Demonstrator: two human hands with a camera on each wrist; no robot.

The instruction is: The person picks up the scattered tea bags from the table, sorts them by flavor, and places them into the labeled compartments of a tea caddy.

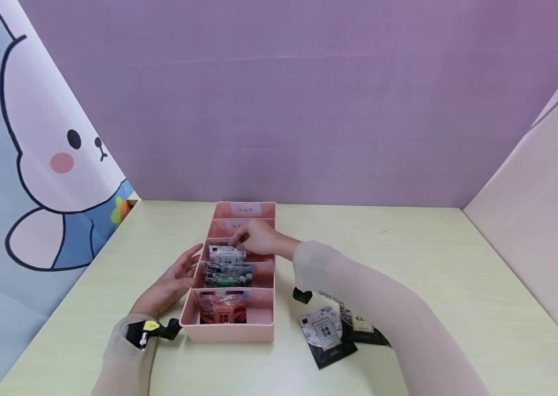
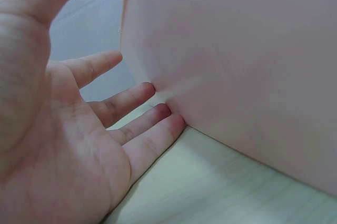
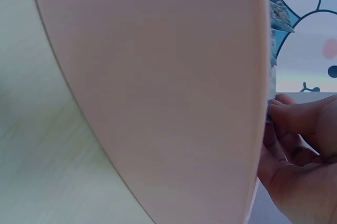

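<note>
Pale sleeve (image 1: 397, 324) on the right arm slants up over the wooden table (image 1: 457, 275), partly covering a dark packet with a cream label (image 1: 362, 323); a black-and-white packet (image 1: 327, 334) lies flat just beside that one, to the right of the long pink divided box (image 1: 226, 333). Past the cuff, the right hand (image 1: 258, 236) reaches over the box's right wall, thumb and fingers curled together and pinching the upper right edge of a white printed packet (image 1: 226, 254). Most of that packet sits below and to the left of the fingertips, inside the third compartment from the front, its face toward the viewer. In front of it, the second compartment holds a dark green packet (image 1: 228, 275) and the front one a red packet (image 1: 222, 309). Across the box, the left hand (image 1: 175, 283) is spread, fingers extended and fingertips touching the outer left wall; it grasps nothing. Behind the table hangs a purple cloth (image 1: 298, 110).
</note>
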